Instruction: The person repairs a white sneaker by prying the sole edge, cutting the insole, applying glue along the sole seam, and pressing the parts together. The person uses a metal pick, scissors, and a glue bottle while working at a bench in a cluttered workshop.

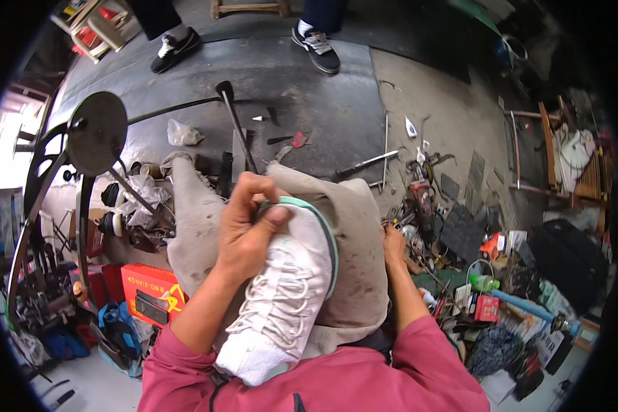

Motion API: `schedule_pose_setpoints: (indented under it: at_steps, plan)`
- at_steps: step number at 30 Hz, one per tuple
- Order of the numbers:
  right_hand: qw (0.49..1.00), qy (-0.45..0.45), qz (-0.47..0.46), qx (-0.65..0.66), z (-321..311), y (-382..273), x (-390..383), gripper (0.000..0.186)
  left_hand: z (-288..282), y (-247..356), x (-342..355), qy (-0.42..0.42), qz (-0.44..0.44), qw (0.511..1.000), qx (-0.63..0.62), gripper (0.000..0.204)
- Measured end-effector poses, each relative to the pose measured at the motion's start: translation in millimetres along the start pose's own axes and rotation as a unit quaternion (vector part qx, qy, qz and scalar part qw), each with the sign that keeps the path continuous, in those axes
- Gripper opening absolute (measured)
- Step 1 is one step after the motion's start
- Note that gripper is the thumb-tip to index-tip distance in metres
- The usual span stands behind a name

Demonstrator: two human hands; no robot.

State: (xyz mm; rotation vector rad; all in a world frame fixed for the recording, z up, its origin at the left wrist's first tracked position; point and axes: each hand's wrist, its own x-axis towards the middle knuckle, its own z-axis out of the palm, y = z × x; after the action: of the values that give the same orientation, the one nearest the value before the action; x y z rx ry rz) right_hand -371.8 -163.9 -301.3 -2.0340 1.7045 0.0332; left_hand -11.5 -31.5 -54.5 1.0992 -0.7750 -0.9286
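Note:
My left hand (249, 223) is closed on the toe end of a white lace-up sneaker (279, 292), thumb on the upper and fingers curled over the rim. A green strip (332, 240) runs along the sole's edge on the toe and right side. The shoe rests over my lap on a stained grey cloth (353, 264), its heel end toward my chest. Off to the right, my right hand (393, 245) reaches down beside my knee at the edge of a pile of tools (422, 206). Its fingers are mostly hidden, so what they touch does not show.
At left stands a metal stand with a round plate (97, 134), near a red box (152, 294). A long-handled tool (237, 123) rises beyond my knees. Another person's shoes (317, 49) are on the dark mat (343, 103). A blue tube (522, 303) lies at right among clutter.

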Motion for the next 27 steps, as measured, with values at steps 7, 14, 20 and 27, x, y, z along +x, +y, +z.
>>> schedule_pose_setpoints:
  at_steps: [7, 14, 20, 27]
  plan:
    - [0.995, -0.090, -0.020, 0.033, 44, 45, 30, 0.039, 0, 9, -3, 0.000, -0.034, 0.997, 0.073, 0.022]
    - [0.937, 0.060, -0.148, 0.311, -135, -85, 39, 0.033, 16, -4, 6, 0.032, 0.099, 0.992, 0.075, 0.028]
    - [0.852, 0.029, -0.404, 0.333, -206, -246, -61, 0.034, 21, -1, 3, 0.057, 0.126, 0.990, 0.028, 0.026]
    - [0.808, 0.122, -0.464, 0.341, -173, -294, -106, 0.033, 18, 3, -11, 0.024, 0.118, 0.993, -0.005, 0.020]
